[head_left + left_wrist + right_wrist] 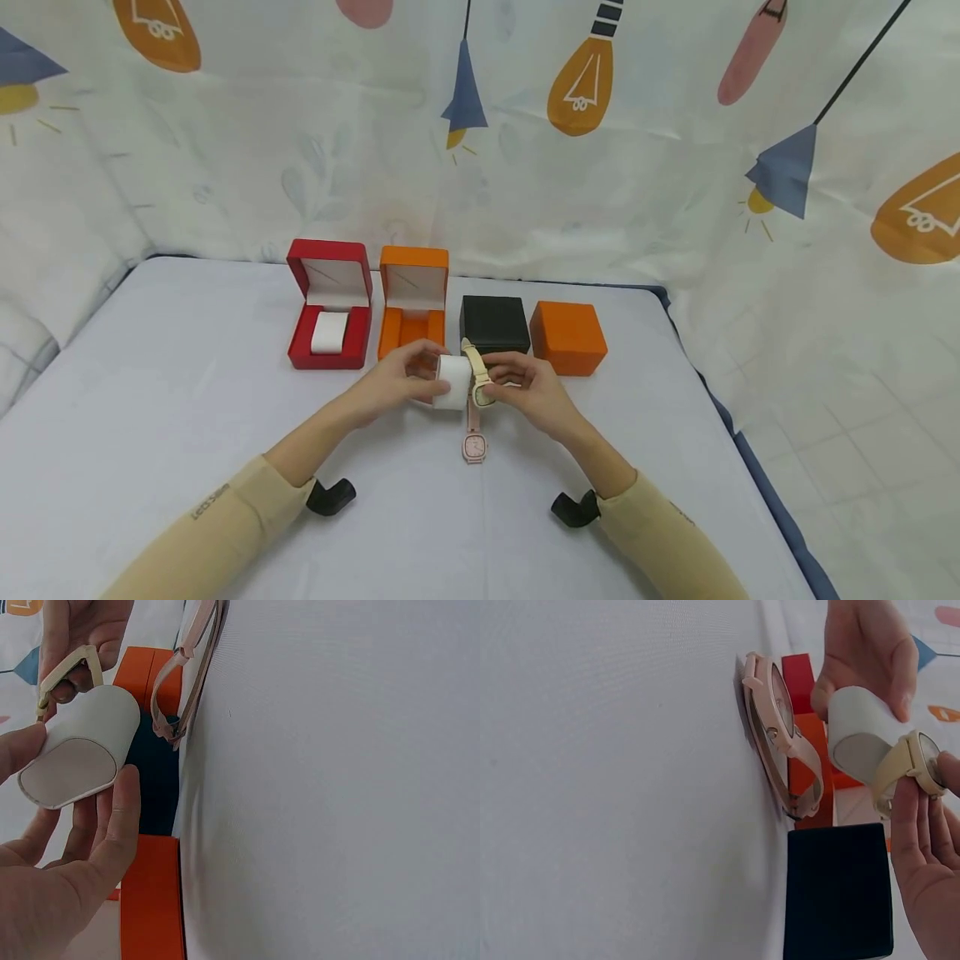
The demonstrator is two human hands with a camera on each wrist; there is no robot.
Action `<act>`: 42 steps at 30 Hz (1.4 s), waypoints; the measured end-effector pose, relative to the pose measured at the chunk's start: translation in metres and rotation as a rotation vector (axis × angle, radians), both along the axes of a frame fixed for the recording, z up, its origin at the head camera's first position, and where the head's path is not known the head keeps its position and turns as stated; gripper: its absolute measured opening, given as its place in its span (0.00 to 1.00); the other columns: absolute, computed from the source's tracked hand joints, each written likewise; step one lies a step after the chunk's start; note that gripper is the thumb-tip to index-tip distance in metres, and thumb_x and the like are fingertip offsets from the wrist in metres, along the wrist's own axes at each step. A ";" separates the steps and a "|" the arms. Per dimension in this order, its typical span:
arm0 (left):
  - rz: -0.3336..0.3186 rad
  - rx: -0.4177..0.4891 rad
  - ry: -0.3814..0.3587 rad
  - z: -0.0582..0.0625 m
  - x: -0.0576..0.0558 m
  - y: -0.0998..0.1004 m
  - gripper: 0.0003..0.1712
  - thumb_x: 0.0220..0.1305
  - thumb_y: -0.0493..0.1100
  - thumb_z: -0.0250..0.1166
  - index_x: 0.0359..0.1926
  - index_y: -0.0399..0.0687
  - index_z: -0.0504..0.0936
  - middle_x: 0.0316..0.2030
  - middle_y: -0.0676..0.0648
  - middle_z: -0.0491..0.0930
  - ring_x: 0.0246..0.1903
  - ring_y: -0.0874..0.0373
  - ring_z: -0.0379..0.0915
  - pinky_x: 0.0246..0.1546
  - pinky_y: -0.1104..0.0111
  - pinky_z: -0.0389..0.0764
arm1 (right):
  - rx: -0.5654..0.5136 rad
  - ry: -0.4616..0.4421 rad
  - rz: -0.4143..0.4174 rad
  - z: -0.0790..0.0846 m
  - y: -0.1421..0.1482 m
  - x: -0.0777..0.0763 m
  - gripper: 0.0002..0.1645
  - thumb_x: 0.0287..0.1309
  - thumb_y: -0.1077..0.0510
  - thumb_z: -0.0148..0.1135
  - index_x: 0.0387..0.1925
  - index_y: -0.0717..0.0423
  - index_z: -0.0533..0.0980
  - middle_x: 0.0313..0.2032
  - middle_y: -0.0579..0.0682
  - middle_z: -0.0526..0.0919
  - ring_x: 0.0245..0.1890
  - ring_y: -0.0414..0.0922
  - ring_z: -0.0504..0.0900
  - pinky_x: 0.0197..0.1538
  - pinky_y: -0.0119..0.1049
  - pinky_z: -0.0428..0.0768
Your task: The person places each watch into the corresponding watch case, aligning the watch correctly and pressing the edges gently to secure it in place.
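Note:
My left hand (397, 379) grips a white watch pillow (453, 383), thumb on one side and fingers on the other. In my right hand (534, 390) is a cream wristwatch (480, 375), pinched between thumb and fingers at its case. The watch's strap loop stands right at the end of the pillow, as the right wrist view of the cream watch (907, 769) shows. Below the hands, a pink wristwatch (474, 446) lies on the white tablecloth. Behind the left hand is an orange watch box (414, 260) with its lid up and no pillow showing inside.
To the left, a red watch box (327, 250) stands open with a white pillow (329, 332) in it. A black box (495, 321) and a closed orange box (568, 337) stand at the back right. A patterned curtain (337, 167) hangs behind the table.

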State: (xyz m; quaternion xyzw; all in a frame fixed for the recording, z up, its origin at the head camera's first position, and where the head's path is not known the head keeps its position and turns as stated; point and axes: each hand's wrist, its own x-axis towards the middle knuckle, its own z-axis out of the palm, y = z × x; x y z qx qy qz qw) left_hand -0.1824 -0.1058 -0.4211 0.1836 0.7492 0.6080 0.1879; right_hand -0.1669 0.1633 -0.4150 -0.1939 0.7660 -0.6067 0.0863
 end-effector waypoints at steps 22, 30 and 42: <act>0.039 -0.028 0.012 0.002 0.000 0.007 0.31 0.69 0.46 0.70 0.67 0.41 0.71 0.54 0.39 0.77 0.52 0.44 0.76 0.48 0.57 0.85 | 0.106 0.098 0.011 -0.004 -0.005 -0.001 0.23 0.71 0.64 0.62 0.64 0.62 0.77 0.49 0.55 0.82 0.47 0.49 0.77 0.48 0.29 0.80; 0.009 0.036 0.035 0.003 -0.002 0.009 0.34 0.70 0.41 0.68 0.73 0.50 0.65 0.53 0.37 0.75 0.48 0.44 0.80 0.45 0.55 0.87 | 0.105 0.115 0.013 -0.002 -0.008 -0.002 0.26 0.70 0.66 0.63 0.67 0.61 0.74 0.47 0.55 0.83 0.45 0.50 0.79 0.48 0.31 0.81; -0.071 0.035 0.082 0.003 0.000 0.008 0.33 0.72 0.40 0.66 0.75 0.52 0.68 0.50 0.39 0.76 0.49 0.43 0.76 0.46 0.55 0.86 | 0.075 0.141 0.050 -0.004 -0.009 -0.003 0.28 0.70 0.68 0.61 0.69 0.63 0.71 0.44 0.58 0.80 0.43 0.53 0.77 0.45 0.29 0.79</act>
